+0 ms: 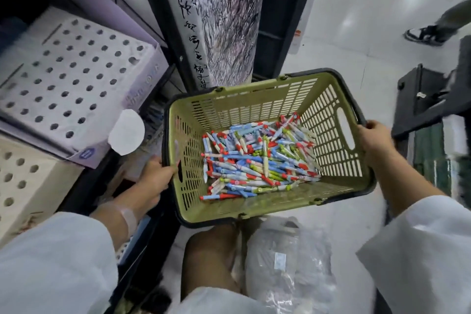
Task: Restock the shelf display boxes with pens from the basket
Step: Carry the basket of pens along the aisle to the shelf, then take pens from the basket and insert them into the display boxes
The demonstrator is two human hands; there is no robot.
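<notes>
Head view shows both hands, left hand [155, 173] and right hand [374, 139], gripping opposite rims of the basket [244, 107] of pens [257, 160]; keep it level and set it close beside the lilac display box [76, 79].

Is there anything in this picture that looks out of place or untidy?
Nothing is spilled or damaged. The pens lie in a loose, jumbled heap inside the basket, which the left hand and right hand hold at a tilt. The display box shows only empty holes.
</notes>
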